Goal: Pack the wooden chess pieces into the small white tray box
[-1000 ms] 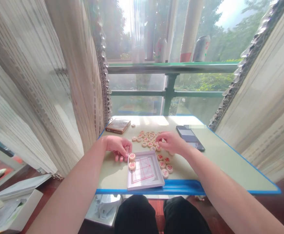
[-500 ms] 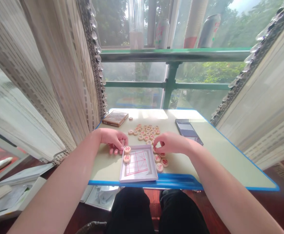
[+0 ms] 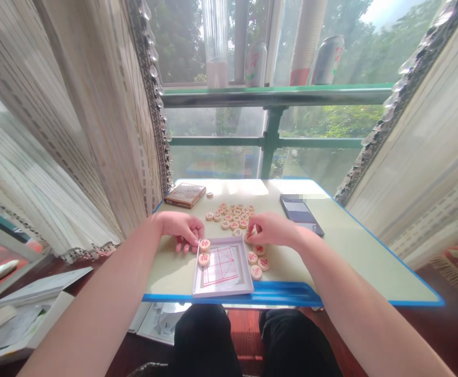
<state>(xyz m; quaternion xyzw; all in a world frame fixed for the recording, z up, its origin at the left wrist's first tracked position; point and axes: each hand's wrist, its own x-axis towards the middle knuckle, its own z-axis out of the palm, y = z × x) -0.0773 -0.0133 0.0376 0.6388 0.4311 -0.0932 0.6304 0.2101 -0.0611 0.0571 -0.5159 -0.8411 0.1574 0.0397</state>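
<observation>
At the far left corner of a shallow white box tray (image 3: 224, 293) is my left hand (image 3: 184, 230), its thumb and index finger closed at the rim and the other fingers curled below. Two round wooden Chinese chess pieces with red characters lie along the tray's left side, an upper piece (image 3: 204, 245) and a lower piece (image 3: 204, 259). The tray's floor shows a red grid. Just right of the tray, my right hand (image 3: 266, 229) pinches a chess piece (image 3: 248, 237), partly hidden by its fingers. Several loose red pieces (image 3: 263, 263) lie below this hand.
More chess pieces (image 3: 234, 225) cluster behind the tray. A brown flat box (image 3: 185, 195) and a lone piece (image 3: 209, 195) lie at the back left; a dark phone (image 3: 302, 214) is at the right. Beyond the table (image 3: 355, 262) stand a railing (image 3: 229, 97) and curtains (image 3: 95, 131).
The view has shifted slightly. My right fingers have drawn a little up and away from the lower red pieces, uncovering more of one. My left hand stays at the tray's corner.
</observation>
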